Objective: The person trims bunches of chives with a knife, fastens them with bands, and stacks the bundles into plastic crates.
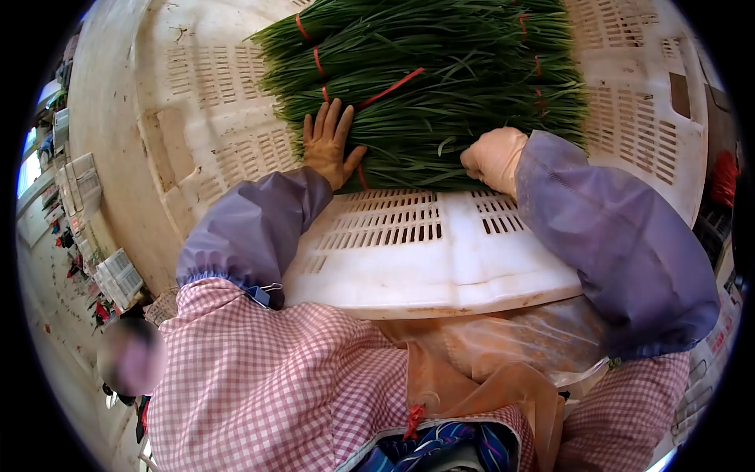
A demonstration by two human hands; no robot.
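Note:
Bunches of long, flat green leaves that look like garlic chives (440, 94) lie stacked in a white slotted plastic crate (440, 267), with red ties (393, 86) round several of them. My left hand (329, 145) rests flat on the near left part of the stack, fingers spread, holding nothing. At the near right side, my right hand (497, 157) wears a pale glove. Its fingers are curled in against the leaves of the nearest bunch. Whatever lies inside those fingers is hidden.
The crate's slotted side walls rise left and right of the greens, with a handle opening (679, 96) on the right. A person (132, 358) is at the far left edge. Stacked pale crates (118, 277) stand along the left. A red bundle (723, 179) sits at the right.

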